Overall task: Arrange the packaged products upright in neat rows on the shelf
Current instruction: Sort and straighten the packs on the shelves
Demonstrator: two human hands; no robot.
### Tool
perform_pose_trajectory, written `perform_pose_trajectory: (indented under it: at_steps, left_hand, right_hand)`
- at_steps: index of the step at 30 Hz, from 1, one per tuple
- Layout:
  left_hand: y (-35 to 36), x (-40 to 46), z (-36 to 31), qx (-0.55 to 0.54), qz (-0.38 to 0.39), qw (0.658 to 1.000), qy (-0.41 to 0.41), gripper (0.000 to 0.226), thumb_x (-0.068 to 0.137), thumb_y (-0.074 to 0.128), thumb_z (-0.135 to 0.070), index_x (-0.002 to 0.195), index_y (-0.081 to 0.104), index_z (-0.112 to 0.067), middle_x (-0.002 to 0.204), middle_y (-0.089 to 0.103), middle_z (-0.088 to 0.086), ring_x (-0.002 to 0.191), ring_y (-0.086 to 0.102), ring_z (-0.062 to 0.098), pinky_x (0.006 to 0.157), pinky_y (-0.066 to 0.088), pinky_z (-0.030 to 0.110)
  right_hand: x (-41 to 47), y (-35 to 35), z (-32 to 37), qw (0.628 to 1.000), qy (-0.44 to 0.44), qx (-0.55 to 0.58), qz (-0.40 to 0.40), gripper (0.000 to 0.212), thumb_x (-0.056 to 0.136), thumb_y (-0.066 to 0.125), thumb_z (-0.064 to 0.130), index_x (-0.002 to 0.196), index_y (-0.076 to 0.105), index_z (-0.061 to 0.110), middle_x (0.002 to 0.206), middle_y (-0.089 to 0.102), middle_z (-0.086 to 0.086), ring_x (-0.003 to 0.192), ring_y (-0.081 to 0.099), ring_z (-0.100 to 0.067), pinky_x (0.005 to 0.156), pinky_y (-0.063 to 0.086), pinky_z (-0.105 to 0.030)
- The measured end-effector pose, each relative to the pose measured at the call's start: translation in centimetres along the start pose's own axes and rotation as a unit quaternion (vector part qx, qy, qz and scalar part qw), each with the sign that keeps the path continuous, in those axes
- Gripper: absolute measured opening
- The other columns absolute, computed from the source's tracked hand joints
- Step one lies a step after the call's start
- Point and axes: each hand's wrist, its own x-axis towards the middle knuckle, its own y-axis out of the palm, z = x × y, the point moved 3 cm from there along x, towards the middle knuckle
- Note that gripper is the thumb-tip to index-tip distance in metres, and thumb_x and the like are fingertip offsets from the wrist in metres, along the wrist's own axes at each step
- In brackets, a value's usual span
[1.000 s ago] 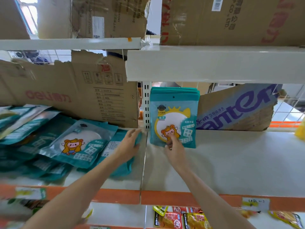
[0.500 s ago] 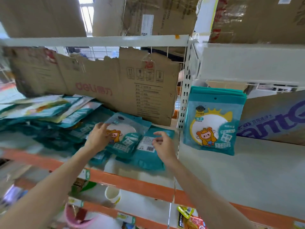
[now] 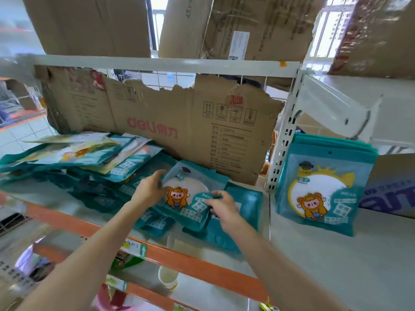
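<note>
from the head view, both hands are on one teal packet [image 3: 186, 198] lying on top of the loose heap [image 3: 89, 173]. the left hand [image 3: 149, 190] has its fingers curled over the packet's left edge, near the top corner, and the right hand [image 3: 222, 206] pinches the lower right corner, thumb and fingers closed on the film. so each hand has a partial, edge-only hold, nothing wrapped round the body of the pack.

between the two grips the packet lies nearly flat, printed face up, its long axis running from the hang-hole end, away from the person and toward the torn cardboard box [image 3: 190, 129], down to the bottom seam nearest the right hand. it is skewed a little, the top leaning to the right. under the right hand another teal packet [image 3: 242, 212] lies flat; beyond the left hand the heap spreads out along the shelf [image 3: 224, 241].

well to the right of the right hand, past the white upright post [image 3: 281, 144], the standing row [image 3: 323, 187] is already upright, faces forward, on the next bay.

what could go wrong, as i judge it: the film looks slick and the holds are at the edges, so the packet may slip or fold as it lifts. it could also drag the packet beneath it toward the shelf's front lip. and setting it against the standing row carelessly might tip that row forward.
</note>
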Motion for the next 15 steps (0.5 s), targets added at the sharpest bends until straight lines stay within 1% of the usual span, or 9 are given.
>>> perform_pose_trajectory:
  at_steps: [3,5,6,8,9,11,13,15]
  left_hand:
    - [-0.6,0.2,0.7,-0.055,0.000,0.998,-0.021,0.052,0.087,0.064,-0.018,0.135,0.044,-0.015,0.114,0.064,0.012,0.102,0.059,0.024,0.082,0.044,0.029]
    - [-1.2,0.2,1.4,-0.089,0.007,0.995,-0.041,0.049,0.086,0.065,-0.019,0.132,0.048,-0.016,0.112,0.065,0.010,0.099,0.059,0.022,0.080,0.044,0.028]
    - [-1.4,0.2,1.7,-0.112,0.015,0.992,-0.051,0.047,0.086,0.066,-0.020,0.130,0.050,-0.018,0.110,0.065,0.010,0.094,0.060,0.022,0.077,0.046,0.029]
    - [-1.5,-0.2,2.0,-0.170,0.047,0.983,-0.058,0.041,0.086,0.065,-0.018,0.125,0.053,-0.024,0.103,0.066,0.012,0.076,0.059,0.020,0.063,0.048,0.026]
    - [-1.4,-0.5,1.9,-0.194,0.070,0.977,-0.055,0.036,0.088,0.062,-0.016,0.122,0.055,-0.026,0.100,0.066,0.013,0.070,0.058,0.019,0.058,0.048,0.025]
    - [-1.4,-1.3,1.6,-0.222,0.096,0.970,-0.038,0.026,0.092,0.055,-0.011,0.110,0.060,-0.028,0.097,0.068,0.012,0.071,0.062,0.021,0.059,0.052,0.025]
    - [-1.6,-2.1,1.2,-0.269,0.091,0.958,-0.026,0.024,0.092,0.054,-0.009,0.101,0.064,-0.029,0.093,0.069,0.007,0.072,0.065,0.015,0.059,0.054,0.021]
    - [-2.0,-3.0,0.8,-0.325,0.070,0.943,-0.021,0.024,0.091,0.055,-0.009,0.099,0.065,-0.029,0.088,0.071,0.002,0.071,0.066,0.011,0.056,0.054,0.020]
  right_hand:
    - [0.0,0.4,-0.2,0.998,0.002,0.053,-0.015,0.027,0.087,0.059,0.000,0.109,0.053,0.013,0.112,0.059,-0.013,0.075,0.059,-0.013,0.050,0.046,-0.017]
    - [0.1,0.8,-0.4,0.996,0.002,0.088,-0.014,0.028,0.085,0.059,-0.003,0.106,0.053,0.015,0.111,0.060,-0.014,0.079,0.062,-0.017,0.056,0.052,-0.025]
    - [0.1,1.0,-0.4,0.995,0.004,0.100,-0.011,0.029,0.085,0.058,-0.004,0.104,0.054,0.017,0.110,0.060,-0.014,0.080,0.063,-0.020,0.061,0.055,-0.030]
    - [0.2,1.5,-0.5,0.994,0.004,0.109,0.004,0.030,0.084,0.058,-0.005,0.097,0.054,0.021,0.109,0.060,-0.014,0.087,0.064,-0.025,0.075,0.057,-0.041]
    - [0.2,1.6,-0.6,0.994,0.001,0.108,0.009,0.031,0.083,0.059,-0.006,0.096,0.054,0.022,0.109,0.060,-0.014,0.089,0.065,-0.026,0.079,0.056,-0.044]
    - [0.2,1.6,-0.5,0.994,-0.006,0.110,0.016,0.032,0.083,0.059,-0.007,0.096,0.055,0.022,0.107,0.061,-0.015,0.087,0.065,-0.025,0.077,0.057,-0.042]
    - [0.0,1.4,-0.4,0.993,-0.015,0.119,0.022,0.033,0.082,0.058,-0.008,0.100,0.055,0.019,0.106,0.061,-0.015,0.084,0.064,-0.023,0.070,0.057,-0.038]
    - [-0.3,0.9,-0.1,0.992,-0.033,0.119,0.029,0.035,0.083,0.057,-0.009,0.104,0.055,0.018,0.109,0.059,-0.013,0.085,0.062,-0.020,0.062,0.053,-0.031]
